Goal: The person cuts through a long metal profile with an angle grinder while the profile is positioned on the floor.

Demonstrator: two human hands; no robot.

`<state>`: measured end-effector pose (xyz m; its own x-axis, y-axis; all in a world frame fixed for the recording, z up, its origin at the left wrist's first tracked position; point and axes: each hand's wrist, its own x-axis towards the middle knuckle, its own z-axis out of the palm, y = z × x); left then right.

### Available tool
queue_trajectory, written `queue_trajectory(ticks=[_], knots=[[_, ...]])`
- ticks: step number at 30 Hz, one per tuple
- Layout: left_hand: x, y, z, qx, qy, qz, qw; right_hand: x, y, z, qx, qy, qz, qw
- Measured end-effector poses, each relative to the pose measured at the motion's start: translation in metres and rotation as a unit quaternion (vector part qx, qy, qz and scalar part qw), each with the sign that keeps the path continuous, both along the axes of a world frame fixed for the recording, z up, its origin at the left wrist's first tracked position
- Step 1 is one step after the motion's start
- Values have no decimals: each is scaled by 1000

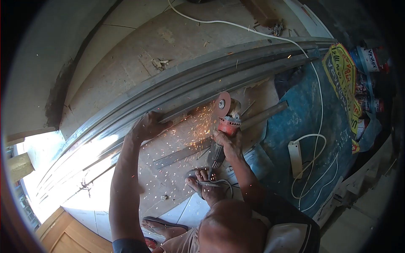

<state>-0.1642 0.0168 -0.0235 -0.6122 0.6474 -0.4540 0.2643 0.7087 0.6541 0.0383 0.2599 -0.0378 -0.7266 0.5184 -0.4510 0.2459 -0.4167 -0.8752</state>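
My right hand [228,141] grips a red angle grinder [222,126]. Its disc [222,104] touches a grey metal bar [261,116] and throws orange sparks toward the left. My left hand [147,125] presses flat on the long metal channels [190,84] that run across the floor. A shorter flat steel strip [181,154] lies just below the sparks. My sandalled foot [206,185] rests on the floor near the grinder's tail.
A white power strip [296,158] and its white cable [316,105] lie on a blue tarp [303,126] at right. Yellow printed sacks [344,76] and paint cans [367,59] sit at far right. Bright sunlight falls on the floor at left.
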Motion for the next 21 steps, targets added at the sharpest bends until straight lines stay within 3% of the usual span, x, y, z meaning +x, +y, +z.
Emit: queue_trajectory(ticks=[7,21], knots=[[1,12,25,-95,-26,24,995,2,-1,-3,-38,-7,-3,999],[1,3,3,-59,3,9,998,-1,-4,-2,-8,-10,-29,1000]])
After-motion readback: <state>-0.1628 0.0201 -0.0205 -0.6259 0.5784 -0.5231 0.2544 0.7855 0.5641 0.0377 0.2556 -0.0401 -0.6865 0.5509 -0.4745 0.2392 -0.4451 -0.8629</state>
